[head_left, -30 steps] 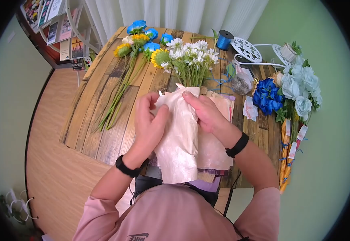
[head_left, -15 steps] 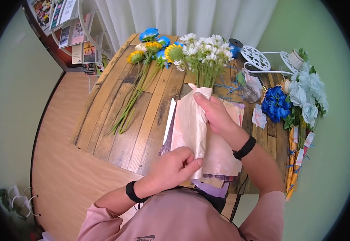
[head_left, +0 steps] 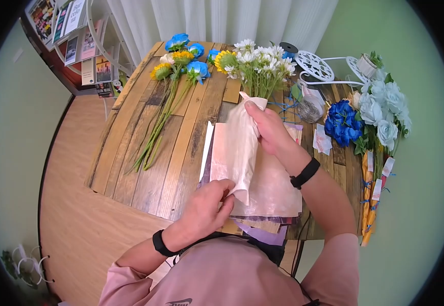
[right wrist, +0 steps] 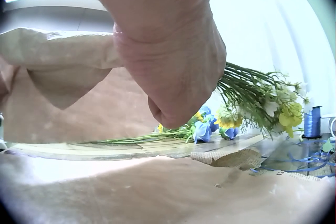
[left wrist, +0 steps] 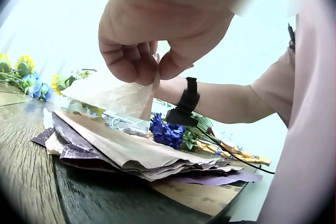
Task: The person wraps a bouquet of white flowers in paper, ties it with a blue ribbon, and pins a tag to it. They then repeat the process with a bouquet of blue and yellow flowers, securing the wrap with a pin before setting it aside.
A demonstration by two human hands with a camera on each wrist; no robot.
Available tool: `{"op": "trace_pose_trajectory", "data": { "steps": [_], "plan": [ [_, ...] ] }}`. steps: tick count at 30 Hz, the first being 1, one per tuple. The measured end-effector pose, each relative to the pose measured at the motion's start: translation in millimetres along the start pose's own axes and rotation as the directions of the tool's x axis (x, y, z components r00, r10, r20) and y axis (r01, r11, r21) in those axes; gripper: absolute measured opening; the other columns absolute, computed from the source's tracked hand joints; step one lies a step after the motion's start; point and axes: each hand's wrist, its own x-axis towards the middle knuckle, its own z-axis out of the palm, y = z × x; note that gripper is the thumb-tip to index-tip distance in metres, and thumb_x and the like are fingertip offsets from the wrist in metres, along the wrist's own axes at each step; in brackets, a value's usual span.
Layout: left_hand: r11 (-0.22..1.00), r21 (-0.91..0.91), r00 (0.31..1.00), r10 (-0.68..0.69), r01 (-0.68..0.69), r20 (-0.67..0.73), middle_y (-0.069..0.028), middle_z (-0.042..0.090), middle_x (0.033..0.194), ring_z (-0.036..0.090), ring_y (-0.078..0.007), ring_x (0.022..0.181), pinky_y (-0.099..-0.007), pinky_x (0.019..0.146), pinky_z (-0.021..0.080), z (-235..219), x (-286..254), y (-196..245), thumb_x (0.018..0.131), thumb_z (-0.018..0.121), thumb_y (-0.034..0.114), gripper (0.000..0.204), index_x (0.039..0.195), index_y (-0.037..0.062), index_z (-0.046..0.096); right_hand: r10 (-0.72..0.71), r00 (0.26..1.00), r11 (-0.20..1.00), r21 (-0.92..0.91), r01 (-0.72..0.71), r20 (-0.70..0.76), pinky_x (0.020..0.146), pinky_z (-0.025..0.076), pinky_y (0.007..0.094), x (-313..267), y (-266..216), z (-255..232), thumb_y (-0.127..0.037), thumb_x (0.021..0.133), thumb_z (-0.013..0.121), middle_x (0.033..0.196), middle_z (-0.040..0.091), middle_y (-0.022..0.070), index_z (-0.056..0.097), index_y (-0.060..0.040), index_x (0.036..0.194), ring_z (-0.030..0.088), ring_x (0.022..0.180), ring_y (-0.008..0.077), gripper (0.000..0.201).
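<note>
A bunch of white daisies (head_left: 262,64) stands out of a cream paper wrap (head_left: 242,148) in the head view. My right hand (head_left: 270,127) grips the wrapped stems near the top, thumb lying over the paper's upper edge. At the lower end, my left hand (head_left: 209,204) pinches the paper's bottom corner between thumb and fingers. The left wrist view shows that pinch on the paper (left wrist: 121,95) close up. Beneath the bouquet lies a stack of wrapping paper sheets (head_left: 278,188) in cream, purple and printed tones. In the right wrist view the stems (right wrist: 236,79) come out past my right hand.
Sunflowers (head_left: 183,57) and blue roses (head_left: 198,70) with long stems lie on the left of the wooden table (head_left: 150,194). To the right are a dark blue flower (head_left: 343,122), pale blue roses (head_left: 385,109), a white metal stand (head_left: 314,66) and a ribbon spool (right wrist: 312,121).
My left hand went from the upper left side of the wrap down to its bottom corner. The paper's left side has been drawn in, leaving the wrap narrower. My right hand keeps its grip.
</note>
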Motion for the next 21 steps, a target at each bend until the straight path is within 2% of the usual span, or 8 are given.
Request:
{"op": "trace_pose_trajectory", "data": {
  "steps": [7, 9, 10, 11, 13, 14, 16, 21],
  "plan": [
    [0.985, 0.154, 0.994, 0.060, -0.074, 0.090, -0.0117, 0.061, 0.088, 0.064, -0.0227, 0.079, -0.0315, 0.072, 0.053, -19, -1, -11, 0.079, 0.065, -0.002, 0.029, 0.107, 0.0017, 0.059, 0.042, 0.999, 0.999, -0.028, -0.042, 0.003, 0.069, 0.053, 0.0320, 6, 9, -5, -0.033, 0.098, 0.060, 0.095, 0.067, 0.0036, 0.062, -0.0043, 0.110, 0.065, 0.080, 0.0135, 0.031],
    [0.978, -0.132, 0.985, -0.155, 0.164, 0.075, -0.0097, 0.060, 0.102, 0.062, -0.0182, 0.093, -0.0289, 0.079, 0.051, -27, 6, -12, 0.077, 0.067, -0.001, 0.035, 0.110, 0.0025, 0.059, -0.013, 1.000, 1.000, -0.006, 0.013, 0.020, 0.073, 0.052, 0.0313, 6, 9, -3, -0.033, 0.098, 0.060, 0.095, 0.066, 0.0029, 0.063, -0.0046, 0.108, 0.064, 0.084, 0.0124, 0.030],
    [0.905, -0.344, 0.968, -0.234, 0.252, 0.093, -0.0082, 0.057, 0.113, 0.057, -0.0157, 0.104, -0.0293, 0.087, 0.048, -29, 9, -22, 0.078, 0.068, 0.003, 0.046, 0.122, 0.0013, 0.054, -0.013, 1.000, 1.000, -0.006, 0.013, 0.020, 0.073, 0.052, 0.0313, 6, 10, -1, -0.033, 0.098, 0.060, 0.095, 0.066, 0.0029, 0.063, -0.0046, 0.108, 0.064, 0.084, 0.0124, 0.030],
    [0.905, -0.344, 0.968, -0.233, 0.251, 0.095, -0.0082, 0.057, 0.113, 0.057, -0.0157, 0.104, -0.0293, 0.087, 0.048, -30, 18, -18, 0.078, 0.068, 0.003, 0.046, 0.122, 0.0013, 0.054, -0.035, 0.999, 0.999, -0.023, 0.035, 0.005, 0.074, 0.051, 0.0310, 5, 11, 1, -0.032, 0.098, 0.059, 0.095, 0.066, 0.0025, 0.063, -0.0047, 0.108, 0.063, 0.085, 0.0118, 0.029],
    [0.744, -0.593, 0.919, -0.393, 0.309, -0.014, -0.0172, 0.061, 0.115, 0.062, -0.0237, 0.103, -0.0345, 0.089, 0.050, -28, 45, -4, 0.078, 0.069, 0.012, 0.061, 0.132, -0.0046, 0.047, -0.057, 0.998, 0.997, -0.044, 0.056, -0.009, 0.075, 0.050, 0.0306, 1, 14, 7, -0.031, 0.099, 0.059, 0.095, 0.066, 0.0021, 0.063, -0.0048, 0.108, 0.062, 0.086, 0.0112, 0.028],
    [0.743, -0.595, 0.919, -0.393, 0.307, -0.016, -0.0172, 0.061, 0.115, 0.062, -0.0237, 0.103, -0.0345, 0.089, 0.050, -22, 58, -3, 0.078, 0.069, 0.012, 0.061, 0.132, -0.0046, 0.047, -0.075, 0.997, 0.996, -0.044, 0.074, -0.016, 0.075, 0.050, 0.0304, -2, 17, 12, -0.030, 0.099, 0.058, 0.095, 0.065, 0.0015, 0.063, -0.0049, 0.108, 0.061, 0.085, 0.0108, 0.027],
    [0.863, -0.325, 0.921, -0.377, 0.387, 0.096, -0.0153, 0.057, 0.120, 0.057, -0.0196, 0.107, -0.0342, 0.092, 0.048, -9, 82, -8, 0.082, 0.068, 0.011, 0.072, 0.143, -0.0051, 0.035, -0.131, 0.991, 0.987, -0.096, 0.128, -0.029, 0.074, 0.048, 0.0296, -7, 21, 20, -0.028, 0.099, 0.057, 0.095, 0.063, 0.0007, 0.062, -0.0044, 0.107, 0.059, 0.082, 0.0102, 0.025],
    [0.900, -0.292, 0.946, -0.307, 0.325, 0.106, -0.0154, 0.059, 0.118, 0.060, -0.0202, 0.104, -0.0303, 0.091, 0.048, 17, 103, -42, 0.077, 0.065, 0.005, 0.071, 0.141, -0.0069, 0.037, -0.157, 0.987, 0.985, -0.069, 0.155, -0.021, 0.068, 0.048, 0.0279, -17, 24, 28, -0.029, 0.099, 0.057, 0.091, 0.063, 0.0010, 0.061, -0.0030, 0.106, 0.057, 0.076, 0.0088, 0.027]
  ]
}}
